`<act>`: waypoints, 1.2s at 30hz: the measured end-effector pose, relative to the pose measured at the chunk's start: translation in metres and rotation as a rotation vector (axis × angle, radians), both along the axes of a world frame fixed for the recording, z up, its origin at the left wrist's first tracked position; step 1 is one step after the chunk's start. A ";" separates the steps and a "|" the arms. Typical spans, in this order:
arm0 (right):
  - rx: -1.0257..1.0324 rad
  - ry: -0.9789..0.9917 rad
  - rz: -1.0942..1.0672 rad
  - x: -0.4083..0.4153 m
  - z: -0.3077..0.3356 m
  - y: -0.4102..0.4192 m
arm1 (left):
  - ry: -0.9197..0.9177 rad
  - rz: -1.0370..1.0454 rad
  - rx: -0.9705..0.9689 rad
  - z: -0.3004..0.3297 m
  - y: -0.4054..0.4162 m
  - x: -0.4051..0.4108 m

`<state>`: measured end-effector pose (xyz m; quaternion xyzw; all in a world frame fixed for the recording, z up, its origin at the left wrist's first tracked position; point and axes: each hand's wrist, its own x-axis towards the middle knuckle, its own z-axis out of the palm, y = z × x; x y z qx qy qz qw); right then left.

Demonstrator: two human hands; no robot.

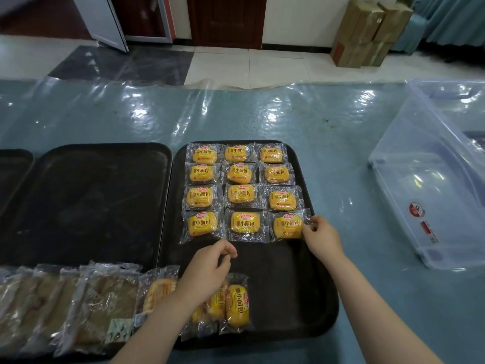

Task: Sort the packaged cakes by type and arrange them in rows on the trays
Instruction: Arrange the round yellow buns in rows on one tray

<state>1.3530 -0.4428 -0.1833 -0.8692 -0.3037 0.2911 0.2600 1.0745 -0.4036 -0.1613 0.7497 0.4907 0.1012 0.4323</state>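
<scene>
Squaring the fourth row on the right tray (301,298): right hand (319,236) pinching the lower-right yellow cake (287,225) wrapper, left hand (210,269) loosely curled, seemingly empty; next, fetching loose cakes (237,304) at bottom centre.

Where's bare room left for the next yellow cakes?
Right tray: bare strip between the fourth row and the loose yellow cakes, wider by its right rim. Middle tray is bare down to the brown packets. Crowded near the left hand.
</scene>
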 end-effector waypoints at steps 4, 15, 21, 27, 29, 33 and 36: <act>-0.003 -0.033 0.078 -0.005 0.008 -0.008 | 0.005 -0.029 0.046 0.000 -0.003 -0.002; 0.075 -0.032 0.131 -0.027 0.028 -0.029 | 0.088 -0.036 0.165 0.007 -0.012 -0.019; 0.054 0.013 0.286 -0.068 0.025 -0.055 | 0.109 -0.043 0.208 0.005 -0.027 -0.033; 0.020 0.098 0.402 -0.110 0.009 -0.072 | 0.156 -0.068 0.285 0.002 -0.041 -0.042; 0.020 0.123 0.417 -0.121 0.006 -0.075 | 0.181 -0.081 0.316 0.002 -0.045 -0.045; 0.028 0.166 0.402 -0.138 0.000 -0.082 | 0.173 -0.093 0.351 0.002 -0.050 -0.047; 0.042 0.183 0.394 -0.151 -0.003 -0.088 | 0.155 -0.098 0.354 0.001 -0.054 -0.050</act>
